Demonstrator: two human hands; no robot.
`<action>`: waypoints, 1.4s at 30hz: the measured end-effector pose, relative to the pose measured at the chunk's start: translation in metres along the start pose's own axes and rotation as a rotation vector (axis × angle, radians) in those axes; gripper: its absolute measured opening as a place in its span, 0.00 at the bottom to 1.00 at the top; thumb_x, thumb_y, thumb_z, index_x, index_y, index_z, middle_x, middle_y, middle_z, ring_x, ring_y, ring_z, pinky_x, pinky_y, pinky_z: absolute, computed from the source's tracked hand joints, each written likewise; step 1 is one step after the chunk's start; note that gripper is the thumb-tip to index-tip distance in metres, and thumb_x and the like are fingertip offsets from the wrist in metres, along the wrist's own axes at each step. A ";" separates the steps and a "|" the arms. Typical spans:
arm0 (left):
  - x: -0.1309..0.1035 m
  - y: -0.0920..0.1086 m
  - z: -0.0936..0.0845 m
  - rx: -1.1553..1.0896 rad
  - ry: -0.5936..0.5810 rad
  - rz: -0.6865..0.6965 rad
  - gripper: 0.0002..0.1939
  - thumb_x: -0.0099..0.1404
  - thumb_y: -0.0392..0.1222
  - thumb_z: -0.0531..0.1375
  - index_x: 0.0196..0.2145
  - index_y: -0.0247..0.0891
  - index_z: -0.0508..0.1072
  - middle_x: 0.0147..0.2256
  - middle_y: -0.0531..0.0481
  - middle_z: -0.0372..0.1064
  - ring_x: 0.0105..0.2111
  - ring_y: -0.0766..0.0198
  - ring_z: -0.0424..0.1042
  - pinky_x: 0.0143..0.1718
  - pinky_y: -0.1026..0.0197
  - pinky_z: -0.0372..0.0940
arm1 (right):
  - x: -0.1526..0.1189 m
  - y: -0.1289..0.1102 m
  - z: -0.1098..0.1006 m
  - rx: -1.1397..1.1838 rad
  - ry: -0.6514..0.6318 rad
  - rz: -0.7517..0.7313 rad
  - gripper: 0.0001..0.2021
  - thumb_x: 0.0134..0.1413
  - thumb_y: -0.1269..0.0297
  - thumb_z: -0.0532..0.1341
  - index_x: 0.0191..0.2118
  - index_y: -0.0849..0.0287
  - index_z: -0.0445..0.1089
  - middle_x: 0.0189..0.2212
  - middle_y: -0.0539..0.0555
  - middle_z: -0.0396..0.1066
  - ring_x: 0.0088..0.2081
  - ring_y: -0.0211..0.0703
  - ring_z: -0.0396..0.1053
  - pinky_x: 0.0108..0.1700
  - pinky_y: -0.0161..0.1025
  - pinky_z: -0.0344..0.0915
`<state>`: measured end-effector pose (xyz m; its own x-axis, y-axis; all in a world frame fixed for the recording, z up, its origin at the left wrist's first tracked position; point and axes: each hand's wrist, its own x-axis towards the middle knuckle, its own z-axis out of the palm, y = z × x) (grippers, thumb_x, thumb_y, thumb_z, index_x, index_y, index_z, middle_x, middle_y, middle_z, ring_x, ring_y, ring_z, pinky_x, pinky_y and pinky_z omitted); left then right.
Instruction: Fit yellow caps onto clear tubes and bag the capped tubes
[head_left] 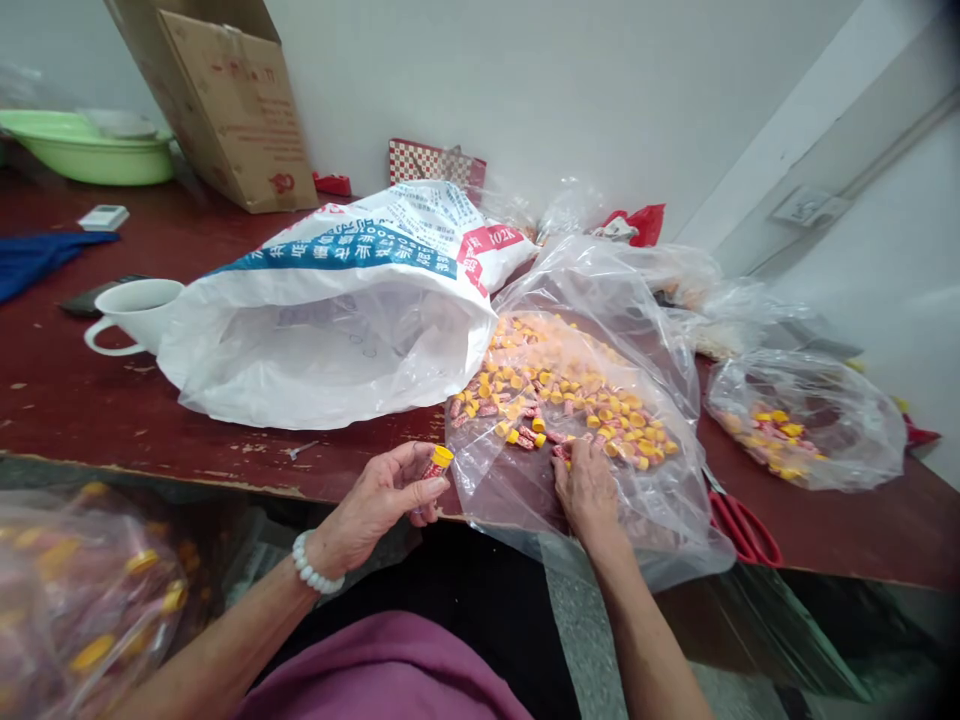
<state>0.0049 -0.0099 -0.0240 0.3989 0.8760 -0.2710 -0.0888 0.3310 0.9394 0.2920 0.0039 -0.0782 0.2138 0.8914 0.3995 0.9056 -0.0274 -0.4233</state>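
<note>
Between the thumb and fingers of my left hand (397, 488) is a small tube with a yellow cap (442, 457) and a red patterned body, held cap up at the table's front edge. My right hand (589, 490) reaches into the mouth of a large clear plastic bag (517, 490). Its fingers close around a small red patterned piece (561, 453), partly hidden by them. Many similar yellow-and-red pieces (637, 440) lie loose in that bag, just beyond my right fingers.
A white woven sack (322, 395) lies open-mouthed at centre, beside a white cup (139, 308). Red-handled scissors (750, 530) and a smaller clear bag (862, 430) are at right. Behind stand a cardboard box (240, 120) and green basin (97, 160). Another filled bag (82, 600) sits lower left.
</note>
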 end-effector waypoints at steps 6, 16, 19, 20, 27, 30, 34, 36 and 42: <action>0.003 0.005 0.011 0.204 -0.069 -0.017 0.19 0.60 0.45 0.60 0.48 0.36 0.69 0.36 0.48 0.70 0.26 0.69 0.64 0.25 0.67 0.60 | -0.006 -0.056 -0.034 0.241 -0.118 -0.022 0.16 0.61 0.51 0.52 0.38 0.58 0.68 0.34 0.56 0.71 0.36 0.44 0.69 0.38 0.41 0.67; 0.000 0.010 0.029 0.440 -0.145 0.145 0.09 0.60 0.44 0.58 0.34 0.35 0.72 0.31 0.51 0.67 0.32 0.64 0.63 0.33 0.66 0.58 | -0.018 -0.120 -0.061 0.556 -0.325 -0.378 0.12 0.58 0.62 0.58 0.48 0.55 0.64 0.41 0.54 0.70 0.44 0.42 0.68 0.45 0.40 0.66; -0.002 0.011 0.028 0.409 -0.129 0.112 0.08 0.59 0.43 0.58 0.29 0.35 0.68 0.26 0.54 0.61 0.27 0.67 0.58 0.27 0.67 0.55 | -0.019 -0.114 -0.060 0.516 -0.224 -0.308 0.21 0.51 0.55 0.64 0.49 0.55 0.60 0.47 0.57 0.65 0.50 0.48 0.64 0.51 0.46 0.63; -0.002 0.011 0.027 0.395 -0.128 0.096 0.07 0.59 0.42 0.58 0.29 0.35 0.67 0.26 0.54 0.60 0.26 0.68 0.57 0.26 0.68 0.54 | -0.020 -0.112 -0.059 0.488 -0.224 -0.316 0.24 0.47 0.53 0.66 0.47 0.55 0.60 0.48 0.58 0.63 0.52 0.50 0.62 0.52 0.48 0.62; -0.005 0.005 0.036 0.179 -0.100 0.018 0.06 0.54 0.36 0.58 0.31 0.35 0.66 0.25 0.55 0.60 0.24 0.68 0.57 0.25 0.66 0.55 | -0.049 -0.128 -0.036 0.432 -0.341 -0.469 0.38 0.31 0.55 0.73 0.49 0.55 0.55 0.50 0.58 0.61 0.50 0.52 0.60 0.50 0.49 0.59; -0.006 0.003 0.037 0.105 -0.056 0.022 0.05 0.51 0.33 0.58 0.28 0.35 0.65 0.26 0.54 0.60 0.26 0.68 0.57 0.28 0.66 0.56 | -0.054 -0.137 -0.028 0.437 -0.301 -0.466 0.35 0.34 0.58 0.70 0.49 0.55 0.55 0.50 0.59 0.62 0.49 0.53 0.61 0.48 0.49 0.58; -0.007 0.000 0.030 0.104 -0.034 0.014 0.04 0.49 0.31 0.55 0.25 0.35 0.63 0.25 0.55 0.58 0.28 0.68 0.56 0.30 0.66 0.56 | -0.054 -0.143 -0.017 0.397 -0.275 -0.437 0.27 0.38 0.64 0.66 0.47 0.56 0.58 0.48 0.58 0.65 0.47 0.51 0.62 0.46 0.47 0.57; -0.006 -0.003 0.026 0.113 -0.020 0.014 0.04 0.49 0.30 0.55 0.25 0.35 0.63 0.25 0.56 0.57 0.28 0.68 0.57 0.31 0.65 0.57 | -0.055 -0.146 -0.010 0.392 -0.242 -0.426 0.23 0.38 0.66 0.64 0.44 0.57 0.59 0.45 0.58 0.66 0.45 0.50 0.63 0.45 0.47 0.58; -0.027 -0.004 0.009 0.155 0.086 0.031 0.05 0.53 0.33 0.56 0.30 0.33 0.69 0.30 0.51 0.66 0.33 0.63 0.64 0.36 0.62 0.62 | -0.059 -0.171 -0.003 0.432 -0.273 -0.551 0.21 0.35 0.63 0.65 0.40 0.58 0.62 0.43 0.55 0.68 0.45 0.50 0.63 0.48 0.49 0.58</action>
<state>0.0026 -0.0383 -0.0187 0.3178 0.9141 -0.2519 0.0445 0.2510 0.9670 0.1252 -0.0454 -0.0272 -0.3785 0.8066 0.4541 0.6184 0.5854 -0.5244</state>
